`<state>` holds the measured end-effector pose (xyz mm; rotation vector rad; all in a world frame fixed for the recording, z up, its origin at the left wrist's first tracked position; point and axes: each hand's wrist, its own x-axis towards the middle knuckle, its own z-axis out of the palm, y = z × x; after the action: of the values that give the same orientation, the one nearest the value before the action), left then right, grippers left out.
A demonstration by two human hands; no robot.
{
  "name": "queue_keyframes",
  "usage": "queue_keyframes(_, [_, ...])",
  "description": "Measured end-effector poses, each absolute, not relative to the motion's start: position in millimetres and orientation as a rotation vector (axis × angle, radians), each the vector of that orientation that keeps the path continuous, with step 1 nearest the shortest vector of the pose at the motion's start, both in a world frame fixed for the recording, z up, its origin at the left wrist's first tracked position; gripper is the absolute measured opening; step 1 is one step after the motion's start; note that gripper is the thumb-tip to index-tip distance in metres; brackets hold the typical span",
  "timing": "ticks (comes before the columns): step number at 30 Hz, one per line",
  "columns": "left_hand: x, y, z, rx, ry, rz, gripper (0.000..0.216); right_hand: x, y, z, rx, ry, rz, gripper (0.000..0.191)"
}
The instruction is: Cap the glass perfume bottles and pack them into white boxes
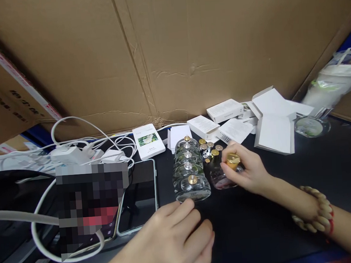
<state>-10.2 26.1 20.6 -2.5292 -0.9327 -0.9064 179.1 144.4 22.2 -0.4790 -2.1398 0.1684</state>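
My right hand [247, 168] pinches the gold cap [233, 160] at the top of a clear glass perfume bottle [221, 179], which is partly hidden behind the fingers. My left hand [177, 237] is closed at the near end of a row of perfume bottles [193, 194]. Its fingers curl under, so anything in them is hidden. Each bottle in the row shows a small gold or silver spray neck on top. Several loose gold and silver caps [214, 152] lie between the row and my right hand.
White cartons [225, 110] and an opened white box [274, 134] lie toward the back right. Left of the bottles are a phone [139, 194], a card with a flower picture [149, 141], and tangled white cables [124, 145]. A cardboard wall [170, 55] closes off the back.
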Motion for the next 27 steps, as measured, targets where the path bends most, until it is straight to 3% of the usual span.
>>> queue_keyframes(5, [-9.8,23.2,27.1,-2.551,-1.067,-0.913,0.016,178.7,132.4,24.9,-0.341,-2.123,0.345,0.021])
queue_keyframes(12, [-5.4,26.1,30.1,-2.771,-0.971,-0.601,0.025,168.6,110.9,20.6,-0.221,-2.161,0.819,0.012])
queue_keyframes(15, [-4.4,25.6,31.4,-2.826,-1.001,-0.51,0.021,168.1,110.9,22.2,-0.17,-2.227,0.704,0.014])
queue_keyframes(20, [-6.7,25.8,30.6,-2.843,-1.008,-0.386,0.028,172.0,115.3,28.0,-0.24,-2.233,0.212,0.014])
queue_keyframes(27, [-11.6,27.7,26.9,-2.819,-1.032,-0.364,0.021,170.6,117.0,32.8,-0.184,-2.313,0.302,0.021])
